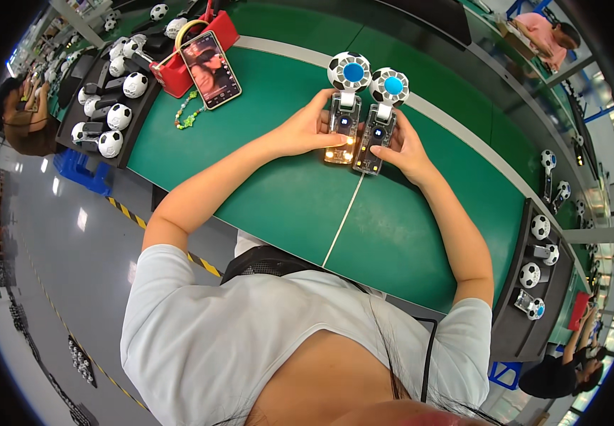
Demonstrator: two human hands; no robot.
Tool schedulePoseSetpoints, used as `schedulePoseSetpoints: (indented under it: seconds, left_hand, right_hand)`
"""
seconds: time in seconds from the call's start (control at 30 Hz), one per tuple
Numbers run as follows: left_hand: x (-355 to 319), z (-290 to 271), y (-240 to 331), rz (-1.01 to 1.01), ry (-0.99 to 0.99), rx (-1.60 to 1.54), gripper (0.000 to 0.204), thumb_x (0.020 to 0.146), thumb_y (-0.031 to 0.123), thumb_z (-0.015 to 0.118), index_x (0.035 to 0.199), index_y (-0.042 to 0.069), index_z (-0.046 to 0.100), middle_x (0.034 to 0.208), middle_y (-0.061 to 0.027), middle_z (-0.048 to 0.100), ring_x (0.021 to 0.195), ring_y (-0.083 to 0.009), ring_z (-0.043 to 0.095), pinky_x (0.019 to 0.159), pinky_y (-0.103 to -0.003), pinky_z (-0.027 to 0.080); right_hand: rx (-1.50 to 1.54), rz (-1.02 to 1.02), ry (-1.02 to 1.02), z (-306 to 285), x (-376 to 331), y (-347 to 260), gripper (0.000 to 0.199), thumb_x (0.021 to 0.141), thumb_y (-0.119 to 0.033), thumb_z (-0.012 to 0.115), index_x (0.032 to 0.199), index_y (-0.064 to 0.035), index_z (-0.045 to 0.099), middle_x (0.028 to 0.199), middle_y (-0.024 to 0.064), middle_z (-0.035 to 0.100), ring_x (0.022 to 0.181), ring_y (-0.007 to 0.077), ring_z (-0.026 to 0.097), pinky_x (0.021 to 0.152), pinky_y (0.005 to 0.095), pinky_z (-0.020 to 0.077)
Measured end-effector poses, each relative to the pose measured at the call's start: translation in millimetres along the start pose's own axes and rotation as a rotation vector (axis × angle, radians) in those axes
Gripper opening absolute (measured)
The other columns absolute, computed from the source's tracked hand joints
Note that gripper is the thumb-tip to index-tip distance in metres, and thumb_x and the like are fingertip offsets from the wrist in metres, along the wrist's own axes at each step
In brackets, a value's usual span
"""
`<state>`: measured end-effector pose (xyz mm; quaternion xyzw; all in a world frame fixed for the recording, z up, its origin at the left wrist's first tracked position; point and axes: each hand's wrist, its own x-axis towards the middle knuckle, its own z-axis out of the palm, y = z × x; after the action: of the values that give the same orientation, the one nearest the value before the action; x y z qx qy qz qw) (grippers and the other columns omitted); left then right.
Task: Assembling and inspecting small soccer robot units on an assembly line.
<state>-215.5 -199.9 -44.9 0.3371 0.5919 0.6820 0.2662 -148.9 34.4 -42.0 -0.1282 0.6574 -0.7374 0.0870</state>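
- white shirt (200, 319) right up close
- left fingers (332, 140) clamped on one lit ball-topped gadget (345, 117), right fingers (385, 152) on its twin (376, 128)
- green tabletop (285, 206) under them, phone (211, 71) off to their left

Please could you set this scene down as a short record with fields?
Left hand: holds a clear-bodied device with a football-patterned head, orange lights glowing
Right hand: holds a matching device, smaller lights lit
Heads: both up, each showing a blue disc
Work surface: green tabletop
Upper left: smartphone leaning on a red bin, beaded strap beside it
Sides: black left tray and right tray, holding football-patterned pieces
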Motion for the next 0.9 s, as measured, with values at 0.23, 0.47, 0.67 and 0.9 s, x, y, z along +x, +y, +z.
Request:
schedulePoseSetpoints:
  seconds: [0.23, 0.47, 0.67, 0.9]
  left_hand:
    - [1.3, -4.1, -1.6, -0.038, -0.005, 0.060, 0.076, 0.079, -0.002, 0.065, 0.137, 0.001, 0.017, 0.108, -0.0252, 0.060, 0.089, -0.0246, 0.066, 0.076, -0.031, 0.056]
    - [2.0, -3.8, -6.7, 0.008, 0.016, 0.054, 0.075, 0.078, -0.002, 0.065, 0.137, 0.001, 0.018, 0.101, -0.0234, 0.060, 0.086, -0.0229, 0.066, 0.073, -0.030, 0.056]
    - [3.9, -3.7, -1.8, -0.003, 0.023, 0.054, 0.075, 0.078, -0.002, 0.066, 0.137, 0.001, 0.018, 0.098, -0.0227, 0.060, 0.083, -0.0216, 0.065, 0.071, -0.028, 0.055]
    - [4.1, -4.2, -3.4, -0.006, 0.028, 0.082, 0.076, 0.077, -0.002, 0.066, 0.137, 0.000, 0.018, 0.097, -0.0221, 0.060, 0.082, -0.0207, 0.065, 0.069, -0.027, 0.054]
  right_hand:
    - [-0.003, 0.043, 0.009, 0.7, -0.6, -1.8, 0.069, 0.074, 0.003, 0.063, 0.135, -0.0049, 0.032, 0.120, 0.0178, 0.058, 0.110, 0.0255, 0.057, 0.096, 0.0376, 0.0457]
    - [0.014, 0.043, -0.008, -0.2, 0.0, -1.6, 0.069, 0.074, 0.002, 0.064, 0.135, -0.0049, 0.032, 0.118, 0.0181, 0.058, 0.109, 0.0258, 0.058, 0.095, 0.0379, 0.0459]
    - [0.003, 0.038, -0.011, -2.5, 0.1, -1.3, 0.069, 0.074, 0.001, 0.065, 0.134, -0.0045, 0.033, 0.118, 0.0182, 0.059, 0.108, 0.0261, 0.058, 0.095, 0.0383, 0.0462]
    - [0.001, 0.045, -0.023, -5.9, 1.3, 0.3, 0.069, 0.073, 0.001, 0.066, 0.134, -0.0047, 0.033, 0.118, 0.0185, 0.058, 0.107, 0.0260, 0.059, 0.095, 0.0388, 0.0465]
